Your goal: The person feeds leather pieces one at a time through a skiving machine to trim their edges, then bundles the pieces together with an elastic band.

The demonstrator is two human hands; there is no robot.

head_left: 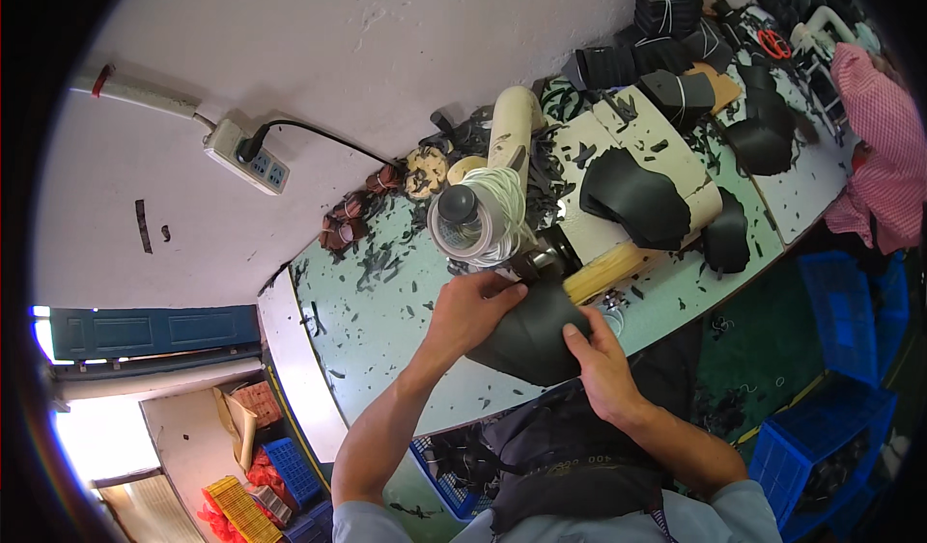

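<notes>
A black, smooth sheet piece that looks like leather [531, 340] is stretched between my two hands at the front of a cream-coloured bench machine [603, 128]. My left hand [471, 309] pinches its upper left edge, close to the machine's dark metal head [548, 253]. On the piece's right edge, my right hand [603, 360] grips with the thumb on top. The piece's upper edge meets the metal head; I cannot tell whether it is inside. A yellow bar [608, 271] juts out just right of the head. Several black cut pieces [637, 200] lie on the machine's top.
Black scraps litter the pale green table [386, 350]. White cord [507, 200] hangs by a cream pipe [515, 123]. Tied black stacks [668, 7] stand at the back right. Blue crates [821, 446] sit at right. A person's pink checked sleeve [879, 138] shows far right.
</notes>
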